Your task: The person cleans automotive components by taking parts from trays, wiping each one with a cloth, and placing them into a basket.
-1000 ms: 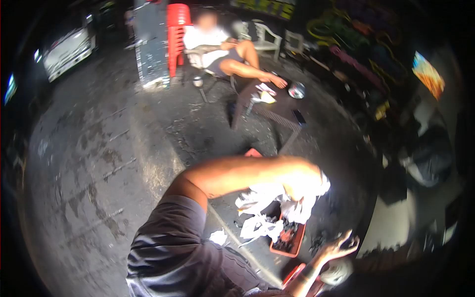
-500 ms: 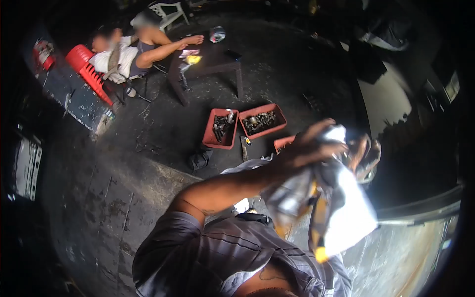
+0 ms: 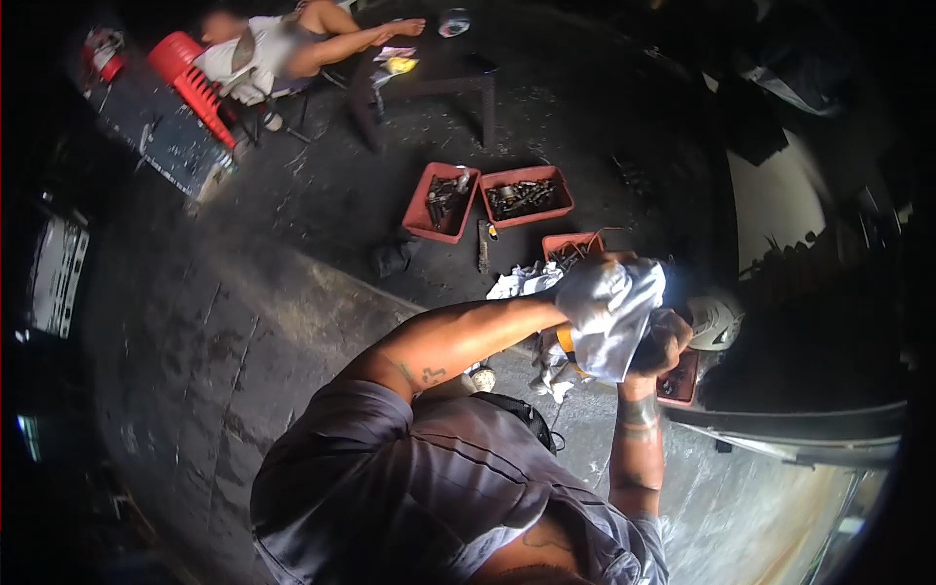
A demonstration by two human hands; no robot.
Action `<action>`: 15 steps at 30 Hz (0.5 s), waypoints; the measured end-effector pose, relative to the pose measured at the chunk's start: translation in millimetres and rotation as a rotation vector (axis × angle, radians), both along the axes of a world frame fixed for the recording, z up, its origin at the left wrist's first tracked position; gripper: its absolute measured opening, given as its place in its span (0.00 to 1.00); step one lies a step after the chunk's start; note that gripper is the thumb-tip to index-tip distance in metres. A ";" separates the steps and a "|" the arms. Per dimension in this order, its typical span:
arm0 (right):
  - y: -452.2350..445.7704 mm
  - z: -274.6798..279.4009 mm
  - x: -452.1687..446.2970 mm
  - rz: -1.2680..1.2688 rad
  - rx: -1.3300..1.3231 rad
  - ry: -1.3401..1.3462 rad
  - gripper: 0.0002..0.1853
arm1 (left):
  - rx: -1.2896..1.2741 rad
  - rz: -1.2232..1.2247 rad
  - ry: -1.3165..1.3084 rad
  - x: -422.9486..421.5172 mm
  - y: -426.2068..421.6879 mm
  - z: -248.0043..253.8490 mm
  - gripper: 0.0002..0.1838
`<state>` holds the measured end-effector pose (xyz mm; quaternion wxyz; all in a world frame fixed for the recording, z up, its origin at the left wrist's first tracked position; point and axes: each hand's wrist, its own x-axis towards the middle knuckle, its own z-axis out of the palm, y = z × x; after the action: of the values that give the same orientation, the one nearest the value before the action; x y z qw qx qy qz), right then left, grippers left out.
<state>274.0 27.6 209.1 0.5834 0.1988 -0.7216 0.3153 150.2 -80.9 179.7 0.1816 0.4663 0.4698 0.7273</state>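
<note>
A whitish-grey cloth (image 3: 609, 312) with a yellow-orange patch is bunched up between my hands, in front of my chest. My left hand (image 3: 616, 257) is mostly covered by it, and only a few fingers show at its upper edge. At the cloth's right side, my right hand (image 3: 665, 341) is closed, its fingers curled against the fabric. Beneath the cloth hangs or lies more light fabric (image 3: 556, 375); I cannot tell whether it is the same piece.
Red trays (image 3: 414, 219) of metal tools or parts stand on the dark floor, one tray (image 3: 678, 378) at right. Light rags (image 3: 526, 281) lie near them. A white rounded object (image 3: 717, 322) is beyond my right hand. Another person (image 3: 283, 49) sits by a low table (image 3: 429, 88).
The cloth was spread and hanging low, blurred by motion; now it is gathered higher and more compact. My right forearm has come into sight. The view has tilted downward.
</note>
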 end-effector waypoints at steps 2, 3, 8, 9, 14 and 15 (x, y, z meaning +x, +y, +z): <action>10.2 -8.8 12.2 -0.091 0.026 -0.060 0.29 | -0.215 0.301 0.255 30.5 -3.4 52.4 0.13; 6.1 -4.7 10.4 -0.126 -0.020 0.005 0.30 | -0.209 0.105 0.127 39.9 -14.7 88.7 0.12; -15.4 42.2 6.9 -0.036 -0.218 -0.019 0.22 | 0.371 0.095 -0.072 41.3 10.3 51.1 0.16; -13.5 45.9 9.0 -0.019 -0.261 -0.019 0.20 | 0.210 -0.095 -0.450 69.0 -21.1 67.3 0.18; -0.4 32.8 12.0 -0.089 0.005 -0.365 0.32 | 0.109 0.108 -0.106 68.4 -28.4 55.3 0.18; 7.3 22.3 9.1 -0.054 -0.001 -0.429 0.32 | 0.277 0.053 -0.250 70.6 -24.0 70.5 0.18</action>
<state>283.1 34.8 231.4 0.4249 0.1074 -0.8341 0.3350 220.8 -104.8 250.1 0.1533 0.3801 0.3509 0.8420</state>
